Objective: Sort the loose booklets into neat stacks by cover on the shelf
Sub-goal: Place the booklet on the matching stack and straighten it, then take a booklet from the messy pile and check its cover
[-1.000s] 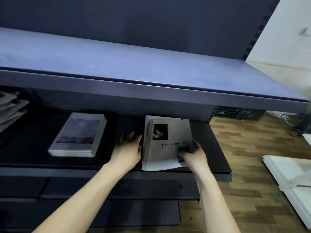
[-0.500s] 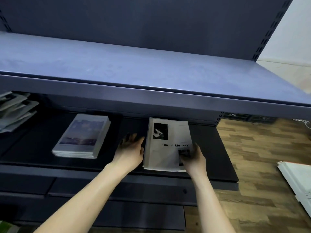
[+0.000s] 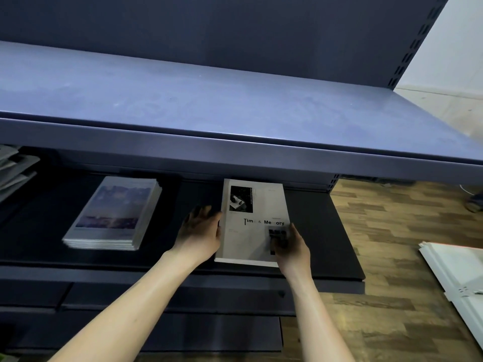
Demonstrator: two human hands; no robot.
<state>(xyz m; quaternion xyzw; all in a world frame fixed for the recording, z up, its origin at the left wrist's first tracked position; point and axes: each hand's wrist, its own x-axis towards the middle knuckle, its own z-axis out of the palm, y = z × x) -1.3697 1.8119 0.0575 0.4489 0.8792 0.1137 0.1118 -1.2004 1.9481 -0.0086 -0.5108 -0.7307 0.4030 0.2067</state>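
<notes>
Item: Time & Memory stack (image 3: pixel 252 226), lower shelf (image 3: pixel 321 231). Askew a second ago, now squared. My left hand (image 3: pixel 200 232) presses flat; right hand (image 3: pixel 292 244) grips its corner. I judge it nearly done.

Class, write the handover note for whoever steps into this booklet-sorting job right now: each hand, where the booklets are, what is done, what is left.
Left hand: open, fingers against the left edge of the Time & Memory stack.
Right hand: fingers on that stack's lower right corner.
Both stacks lie on the lower shelf; the landscape-cover stack sits to the left, untouched.
Done: two stacks sorted by cover.
Left: finish squaring the Time & Memory stack; sort the loose booklets at far left.
</notes>
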